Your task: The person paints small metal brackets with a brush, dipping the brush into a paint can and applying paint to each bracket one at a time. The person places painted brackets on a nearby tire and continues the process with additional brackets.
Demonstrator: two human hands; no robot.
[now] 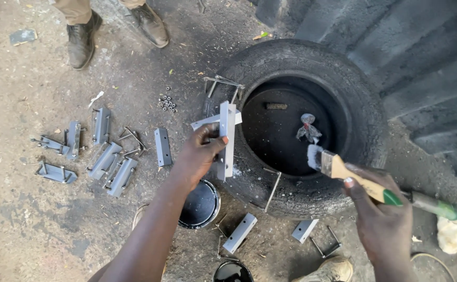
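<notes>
My left hand (199, 154) grips a grey-painted metal bracket (226, 137), held upright over the near rim of a black tyre (312, 203) lying flat on the ground. My right hand (382, 219) holds a wooden-handled paintbrush (338, 167) with grey-white bristles, its tip just right of the bracket and apart from it, over the tyre's dark hollow. A round paint can (201, 204) with dark contents sits on the ground below my left wrist.
Several grey-painted brackets (105, 162) and U-bolts lie on the dirt at left, with small nuts (167, 103). More plates (240, 232) lie near the tyre. Another person's boots (82, 39) stand at the top left. A rag (308, 130) lies inside the tyre.
</notes>
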